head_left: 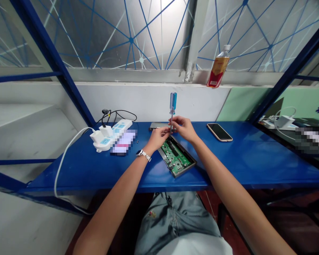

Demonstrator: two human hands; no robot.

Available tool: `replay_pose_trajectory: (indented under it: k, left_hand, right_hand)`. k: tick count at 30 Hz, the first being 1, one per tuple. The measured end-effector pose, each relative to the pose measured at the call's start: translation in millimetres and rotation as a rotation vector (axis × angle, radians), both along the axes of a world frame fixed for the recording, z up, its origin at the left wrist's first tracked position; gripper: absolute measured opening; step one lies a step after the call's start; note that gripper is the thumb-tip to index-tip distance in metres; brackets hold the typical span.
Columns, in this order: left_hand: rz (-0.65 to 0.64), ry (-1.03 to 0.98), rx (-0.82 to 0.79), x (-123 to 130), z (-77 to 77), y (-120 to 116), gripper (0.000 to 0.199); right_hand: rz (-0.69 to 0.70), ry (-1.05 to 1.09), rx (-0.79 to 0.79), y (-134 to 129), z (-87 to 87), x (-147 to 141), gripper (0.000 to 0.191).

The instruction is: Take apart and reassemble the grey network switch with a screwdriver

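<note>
Starting at the back left of the blue steel bench (77, 166), we've got a white power strip (123, 124), then our left hand (156, 138) and right hand (183, 128) together, pinching a blue-handled screwdriver (173, 102) upright by its shaft over a green circuit board (175, 156) in a metal case mid-bench. Best to keep that shaft dead vertical so the tip can't skate; a smartphone (219, 132) lies off to the right.

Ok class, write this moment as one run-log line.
right hand: holds blue-handled screwdriver | left hand: at its shaft | below: green circuit board in metal case
</note>
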State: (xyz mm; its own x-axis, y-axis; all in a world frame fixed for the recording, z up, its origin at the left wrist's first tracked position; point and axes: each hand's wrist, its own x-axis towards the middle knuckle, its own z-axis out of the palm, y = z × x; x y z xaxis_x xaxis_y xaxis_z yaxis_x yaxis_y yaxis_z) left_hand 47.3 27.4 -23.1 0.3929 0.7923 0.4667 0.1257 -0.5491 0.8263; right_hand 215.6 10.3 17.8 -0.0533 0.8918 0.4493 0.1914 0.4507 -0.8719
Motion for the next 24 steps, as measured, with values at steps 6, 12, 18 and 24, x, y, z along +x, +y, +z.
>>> replay_pose_trajectory:
  k: [6, 12, 18, 24]
  left_hand:
    - [0.09, 0.04, 0.045, -0.9, -0.4, -0.7, 0.016]
    - [0.089, 0.063, 0.055, -1.0, 0.9, -2.4, 0.018]
    - [0.038, 0.126, 0.057, -2.3, 1.0, -1.0, 0.021]
    - [0.106, 0.144, 0.089, -2.1, -0.7, 0.4, 0.016]
  right_hand:
    - [-0.105, -0.074, 0.102, 0.0, -7.4, -1.6, 0.031]
    - [-0.07, -0.092, 0.033, -3.3, -8.5, -2.4, 0.025]
    - [0.016, -0.032, -0.036, -1.5, -9.6, -1.7, 0.029]
    - [-0.022, -0.051, 0.013, -1.6, -9.5, -3.3, 0.035]
